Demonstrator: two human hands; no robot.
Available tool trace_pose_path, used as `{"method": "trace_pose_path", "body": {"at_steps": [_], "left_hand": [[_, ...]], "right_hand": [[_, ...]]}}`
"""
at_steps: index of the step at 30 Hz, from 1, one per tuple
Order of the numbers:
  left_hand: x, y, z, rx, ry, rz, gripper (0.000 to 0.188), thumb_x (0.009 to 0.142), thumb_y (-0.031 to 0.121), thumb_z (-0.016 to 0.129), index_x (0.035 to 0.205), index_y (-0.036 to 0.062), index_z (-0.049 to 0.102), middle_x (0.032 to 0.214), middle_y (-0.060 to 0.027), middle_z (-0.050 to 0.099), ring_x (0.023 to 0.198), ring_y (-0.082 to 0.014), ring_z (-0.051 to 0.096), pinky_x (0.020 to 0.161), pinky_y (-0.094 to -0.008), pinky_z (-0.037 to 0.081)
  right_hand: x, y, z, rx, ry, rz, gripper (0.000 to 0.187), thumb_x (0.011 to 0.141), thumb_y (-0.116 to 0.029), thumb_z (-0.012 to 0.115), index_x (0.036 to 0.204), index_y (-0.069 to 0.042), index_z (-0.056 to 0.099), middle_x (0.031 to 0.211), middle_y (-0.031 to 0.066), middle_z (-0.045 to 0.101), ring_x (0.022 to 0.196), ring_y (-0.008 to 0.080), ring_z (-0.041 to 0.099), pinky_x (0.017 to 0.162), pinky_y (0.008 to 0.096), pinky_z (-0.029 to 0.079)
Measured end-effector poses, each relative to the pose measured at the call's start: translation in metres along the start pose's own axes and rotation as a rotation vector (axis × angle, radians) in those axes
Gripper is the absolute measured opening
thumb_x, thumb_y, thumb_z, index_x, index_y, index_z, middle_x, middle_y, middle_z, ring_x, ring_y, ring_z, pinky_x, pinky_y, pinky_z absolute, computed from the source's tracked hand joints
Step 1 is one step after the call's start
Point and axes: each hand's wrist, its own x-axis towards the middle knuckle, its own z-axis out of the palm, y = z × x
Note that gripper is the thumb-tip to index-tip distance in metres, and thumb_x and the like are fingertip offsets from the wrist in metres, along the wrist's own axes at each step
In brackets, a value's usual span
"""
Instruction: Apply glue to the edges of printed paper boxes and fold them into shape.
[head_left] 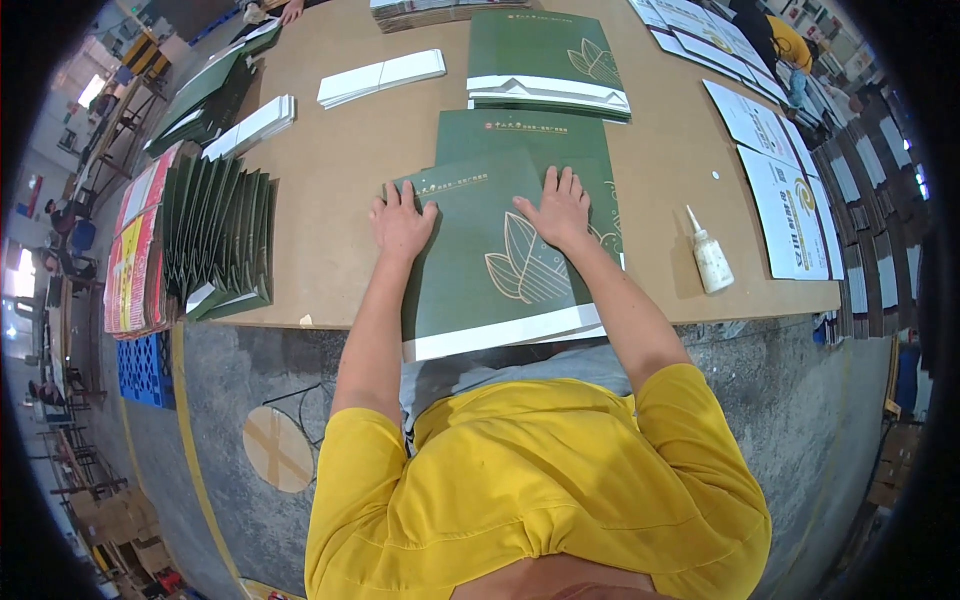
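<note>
A flat green paper bag (pixel 465 270) with a gold leaf print and a white bottom strip lies before me, its near edge overhanging the table. Its upper left is under my left hand (pixel 403 222), fingers spread. Further right, my right hand (pixel 558 208) presses down with its fingers stretched out, near the upper right edge. Beneath it, another green bag (pixel 590 150) shows at the top and right. Beyond these lies a further green bag (pixel 530 45) with a folded white end. A white glue bottle (pixel 711 262) with a pointed nozzle stands to the right.
Folded green bags (pixel 225 225) stand packed at left beside a red-and-yellow bundle (pixel 140 240). White card strips (pixel 380 78) lie further back on the brown table (pixel 330 210). White printed bags (pixel 785 210) line the right edge. Below is a round stool (pixel 278 449). Another person's hand (pixel 291 11) shows far left.
</note>
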Motion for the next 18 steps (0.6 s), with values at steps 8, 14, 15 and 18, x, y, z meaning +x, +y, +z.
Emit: {"method": "trace_pose_path", "body": {"at_steps": [8, 14, 15, 18], "left_hand": [[0.014, -0.053, -0.023, -0.357, 0.061, -0.24, 0.046, 0.085, 0.027, 0.06, 0.115, -0.008, 0.058, 0.111, -0.0258, 0.06, 0.097, -0.0384, 0.059, 0.086, -0.0424, 0.048], [0.023, -0.012, -0.005, -0.796, 0.014, -0.122, 0.042, 0.09, 0.034, 0.05, 0.091, -0.0059, 0.065, 0.086, -0.0259, 0.065, 0.084, -0.0398, 0.062, 0.075, -0.0445, 0.046], [0.022, -0.002, -0.008, -0.785, -0.028, -0.138, 0.044, 0.092, 0.035, 0.047, 0.088, -0.0051, 0.064, 0.086, -0.0278, 0.063, 0.084, -0.0415, 0.061, 0.075, -0.0455, 0.046], [0.016, 0.019, -0.009, -0.64, 0.003, -0.171, 0.044, 0.093, 0.035, 0.047, 0.087, -0.0044, 0.064, 0.086, -0.0269, 0.063, 0.084, -0.0415, 0.061, 0.075, -0.0464, 0.045]], "right_hand": [[-0.005, 0.008, -0.021, 0.22, -0.019, 0.115, 0.088, 0.08, -0.061, 0.054, 0.134, 0.007, 0.038, 0.134, 0.0268, 0.043, 0.129, 0.0396, 0.034, 0.105, 0.0523, 0.028], [0.017, 0.032, -0.056, 0.292, -0.038, 0.25, 0.071, 0.084, -0.061, 0.049, 0.119, 0.001, 0.057, 0.126, 0.0195, 0.051, 0.118, 0.0358, 0.049, 0.096, 0.0505, 0.04], [0.016, 0.032, -0.057, 0.24, 0.095, 0.23, 0.068, 0.089, -0.058, 0.044, 0.106, 0.005, 0.061, 0.111, 0.0253, 0.059, 0.103, 0.0395, 0.057, 0.088, 0.0463, 0.045], [0.027, 0.047, -0.057, 0.306, 0.051, 0.24, 0.061, 0.09, -0.054, 0.045, 0.097, 0.003, 0.064, 0.098, 0.0244, 0.064, 0.096, 0.0393, 0.06, 0.084, 0.0475, 0.046]]}}
